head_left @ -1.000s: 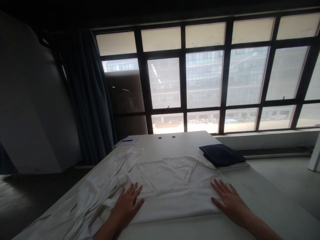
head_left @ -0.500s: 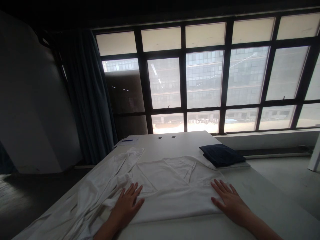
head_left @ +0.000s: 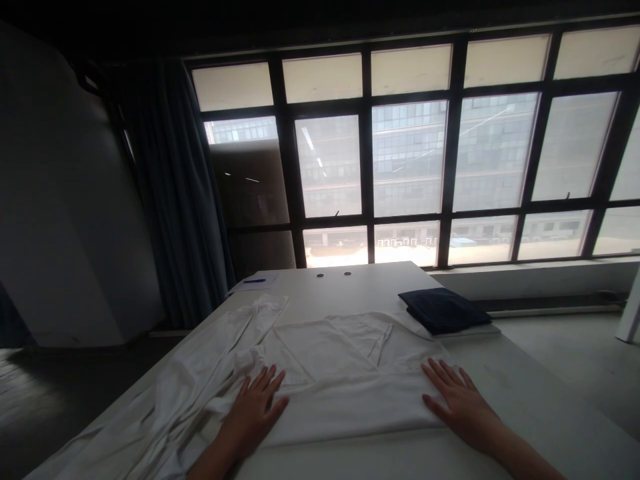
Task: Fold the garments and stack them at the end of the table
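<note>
- Two bare hands rest palm down with a folded white garment [head_left: 350, 400] between them on a white table [head_left: 345, 293]; take that garment as the centre of the clock.
- Left hand [head_left: 255, 408] at about 8 o'clock: wide grip, fingers fanned and thumb apart, lying on the garment's left end, right where a crumpled white cloth [head_left: 185, 380] begins.
- Right hand [head_left: 453, 400] at about 4 o'clock: equally wide, fingers spread, thumb pointing inward, fingertips touching the garment's right end.
- The garment lies flat under and between both hands, its straight near edge at 6 o'clock; a crosswise fold runs from hand to hand, with slanting creases and overlapping layers beyond it.
- The crumpled cloth trails loosely from 10 o'clock to 8, down the table's left side.
- A folded dark navy cloth [head_left: 443, 310] sits at 2 o'clock, near the right hand but apart from it, a pale layer showing beneath.
- At 10 o'clock, a blue pen [head_left: 255, 281] lies on a paper sheet [head_left: 260, 287]; any writing on the sheet is too small to read.
- Two round inserts [head_left: 347, 273] mark the tabletop near 12 o'clock, before the dark-framed windows [head_left: 407, 157].
</note>
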Available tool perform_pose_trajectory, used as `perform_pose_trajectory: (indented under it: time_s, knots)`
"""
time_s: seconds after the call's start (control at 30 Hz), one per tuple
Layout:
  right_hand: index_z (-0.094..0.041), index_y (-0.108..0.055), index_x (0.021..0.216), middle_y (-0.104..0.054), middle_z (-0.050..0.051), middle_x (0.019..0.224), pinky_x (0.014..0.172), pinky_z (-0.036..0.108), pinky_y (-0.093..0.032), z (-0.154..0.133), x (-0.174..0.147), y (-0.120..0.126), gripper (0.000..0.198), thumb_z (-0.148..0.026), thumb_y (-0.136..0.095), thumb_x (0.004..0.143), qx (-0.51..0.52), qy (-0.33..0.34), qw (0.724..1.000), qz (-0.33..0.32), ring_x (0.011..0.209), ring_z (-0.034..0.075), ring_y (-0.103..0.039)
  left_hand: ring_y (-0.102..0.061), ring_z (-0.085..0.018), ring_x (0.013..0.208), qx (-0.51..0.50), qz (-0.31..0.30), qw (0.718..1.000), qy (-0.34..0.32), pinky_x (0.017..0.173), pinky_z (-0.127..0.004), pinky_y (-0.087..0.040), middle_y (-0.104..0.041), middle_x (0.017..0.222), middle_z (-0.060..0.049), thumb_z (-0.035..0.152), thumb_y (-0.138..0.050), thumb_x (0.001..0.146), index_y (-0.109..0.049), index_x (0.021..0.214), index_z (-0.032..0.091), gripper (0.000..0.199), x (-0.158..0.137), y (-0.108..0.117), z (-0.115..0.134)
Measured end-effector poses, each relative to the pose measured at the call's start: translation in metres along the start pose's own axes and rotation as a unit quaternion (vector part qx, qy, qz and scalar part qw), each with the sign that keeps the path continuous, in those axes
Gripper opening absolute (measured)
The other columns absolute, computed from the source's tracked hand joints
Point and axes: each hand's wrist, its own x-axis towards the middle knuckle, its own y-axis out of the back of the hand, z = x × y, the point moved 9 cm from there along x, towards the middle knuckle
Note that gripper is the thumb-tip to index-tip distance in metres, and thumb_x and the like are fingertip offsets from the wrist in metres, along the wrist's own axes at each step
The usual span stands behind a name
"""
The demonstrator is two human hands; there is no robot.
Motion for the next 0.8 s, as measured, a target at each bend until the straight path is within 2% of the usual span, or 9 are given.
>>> perform_pose_trajectory:
  time_s: [0.8]
  knots:
    - [-0.034,-0.027,0.155,-0.024,0.000,0.163,0.121,0.057,-0.010,-0.0004,-0.0017,0.0021,0.074,-0.075,-0.029,0.092,0.014,0.002,1.000,0.010,0.150,0.031,-0.019,-0.021,-0.031,0.150,-0.011,0.000,1.000,-0.003,0.120,-0.057,-0.014,-0.030,0.161,-0.005,0.071,-0.035,0.095,-0.037,0.152,0.033,0.069,-0.0009,0.0015,0.0011]
